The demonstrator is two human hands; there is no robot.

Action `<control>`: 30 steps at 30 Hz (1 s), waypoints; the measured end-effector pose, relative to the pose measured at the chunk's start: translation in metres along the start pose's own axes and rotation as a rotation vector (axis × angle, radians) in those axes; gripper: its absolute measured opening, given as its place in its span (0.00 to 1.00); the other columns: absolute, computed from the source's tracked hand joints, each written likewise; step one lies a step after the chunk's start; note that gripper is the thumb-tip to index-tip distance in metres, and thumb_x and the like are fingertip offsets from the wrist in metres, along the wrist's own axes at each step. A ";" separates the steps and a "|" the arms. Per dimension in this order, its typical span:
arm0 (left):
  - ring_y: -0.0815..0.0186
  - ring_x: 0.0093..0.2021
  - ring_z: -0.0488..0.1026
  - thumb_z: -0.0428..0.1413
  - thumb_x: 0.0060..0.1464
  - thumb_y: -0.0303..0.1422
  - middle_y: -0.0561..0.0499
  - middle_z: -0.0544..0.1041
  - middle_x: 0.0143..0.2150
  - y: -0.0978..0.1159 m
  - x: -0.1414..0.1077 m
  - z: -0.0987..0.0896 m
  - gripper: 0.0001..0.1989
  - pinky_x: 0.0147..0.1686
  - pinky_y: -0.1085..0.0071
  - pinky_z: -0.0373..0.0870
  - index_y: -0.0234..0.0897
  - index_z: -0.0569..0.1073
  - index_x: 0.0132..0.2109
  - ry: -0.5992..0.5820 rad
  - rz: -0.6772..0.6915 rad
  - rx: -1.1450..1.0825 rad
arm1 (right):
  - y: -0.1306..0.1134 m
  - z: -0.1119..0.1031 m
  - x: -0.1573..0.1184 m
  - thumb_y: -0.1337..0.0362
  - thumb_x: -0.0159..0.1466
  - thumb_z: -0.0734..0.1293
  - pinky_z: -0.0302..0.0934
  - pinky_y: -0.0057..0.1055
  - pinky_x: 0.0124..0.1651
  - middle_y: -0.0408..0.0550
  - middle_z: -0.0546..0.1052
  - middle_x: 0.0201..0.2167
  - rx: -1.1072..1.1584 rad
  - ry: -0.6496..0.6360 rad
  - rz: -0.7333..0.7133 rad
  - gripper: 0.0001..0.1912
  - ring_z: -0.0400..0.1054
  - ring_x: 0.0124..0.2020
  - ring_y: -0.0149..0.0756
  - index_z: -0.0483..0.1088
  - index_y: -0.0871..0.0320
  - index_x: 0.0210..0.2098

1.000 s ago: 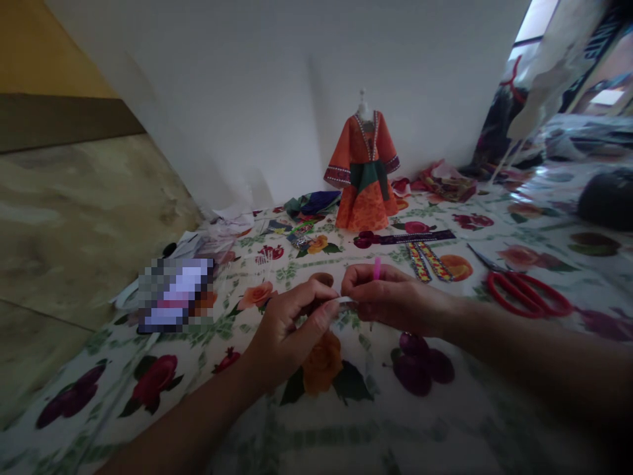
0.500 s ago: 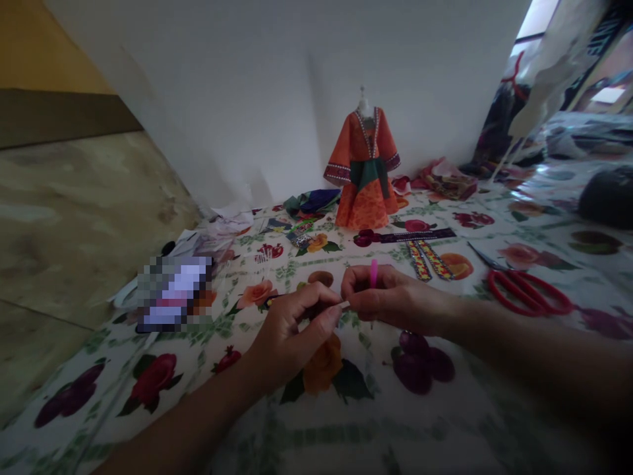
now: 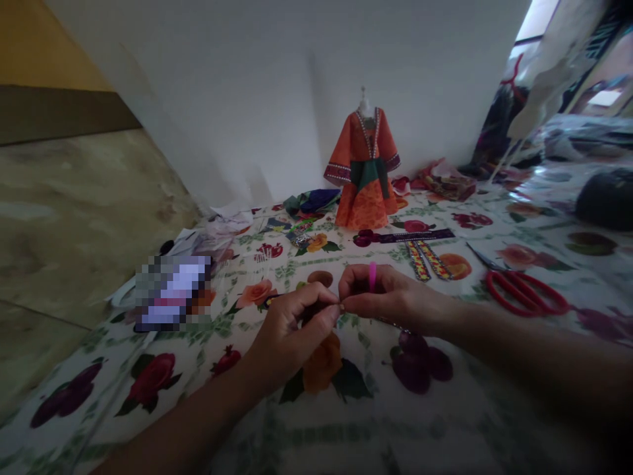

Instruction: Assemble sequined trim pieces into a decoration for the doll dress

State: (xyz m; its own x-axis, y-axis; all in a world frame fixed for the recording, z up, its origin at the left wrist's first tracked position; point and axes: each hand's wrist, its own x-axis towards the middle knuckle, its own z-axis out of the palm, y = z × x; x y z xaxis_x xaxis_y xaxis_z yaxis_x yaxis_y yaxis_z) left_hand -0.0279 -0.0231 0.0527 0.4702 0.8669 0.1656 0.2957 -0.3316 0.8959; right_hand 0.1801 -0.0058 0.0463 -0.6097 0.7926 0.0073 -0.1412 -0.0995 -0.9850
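My left hand [image 3: 301, 323] and my right hand [image 3: 383, 290] meet fingertip to fingertip above the flowered tablecloth [image 3: 341, 429]. Both are closed in a pinch. Whatever lies between the fingertips is mostly hidden and too small to name. A pink band [image 3: 372, 277] circles a finger of my right hand. Below that hand, part of a thin dark strip with pale dots [image 3: 394, 324] shows. Beyond my hands lie a dark patterned ribbon [image 3: 420, 235] and two yellow-and-red patterned strips [image 3: 428, 260].
Red-handled scissors [image 3: 527, 290] lie to the right. A small dress form in an orange dress [image 3: 364, 198] stands at the back by the wall. On the left is a blurred-out phone [image 3: 173, 297] beside papers. Cloth scraps [image 3: 314, 201] and a folded pink cloth [image 3: 448, 179] lie along the wall.
The fingertips have drawn closer together, covering the small pale piece that showed between them. The dotted strip under my right hand now shows.
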 end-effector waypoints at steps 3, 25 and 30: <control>0.72 0.27 0.64 0.54 0.60 0.33 0.54 0.70 0.29 0.001 0.000 0.001 0.07 0.26 0.74 0.60 0.36 0.73 0.36 0.013 -0.009 -0.003 | -0.003 0.001 0.000 0.61 0.62 0.73 0.47 0.27 0.26 0.39 0.66 0.27 -0.025 0.009 -0.023 0.10 0.55 0.25 0.26 0.69 0.58 0.34; 0.69 0.27 0.72 0.55 0.60 0.34 0.52 0.75 0.30 0.001 0.005 -0.001 0.08 0.28 0.73 0.70 0.37 0.75 0.34 0.231 0.077 0.057 | -0.037 -0.017 -0.013 0.66 0.68 0.64 0.50 0.28 0.25 0.36 0.63 0.23 -0.771 0.312 -0.271 0.06 0.55 0.22 0.27 0.68 0.57 0.45; 0.67 0.29 0.73 0.56 0.60 0.36 0.54 0.77 0.32 -0.005 0.005 -0.004 0.06 0.28 0.71 0.69 0.41 0.76 0.37 0.266 0.131 0.212 | -0.072 -0.028 -0.018 0.68 0.71 0.58 0.56 0.31 0.36 0.43 0.70 0.33 -1.036 0.294 -0.364 0.08 0.63 0.33 0.30 0.67 0.59 0.37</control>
State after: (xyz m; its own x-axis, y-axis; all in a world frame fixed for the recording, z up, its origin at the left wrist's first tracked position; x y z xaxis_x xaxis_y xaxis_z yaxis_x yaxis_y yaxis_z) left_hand -0.0302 -0.0156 0.0505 0.2908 0.8692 0.3999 0.4264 -0.4919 0.7591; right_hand 0.2232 0.0040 0.1121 -0.4381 0.7967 0.4163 0.5234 0.6026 -0.6024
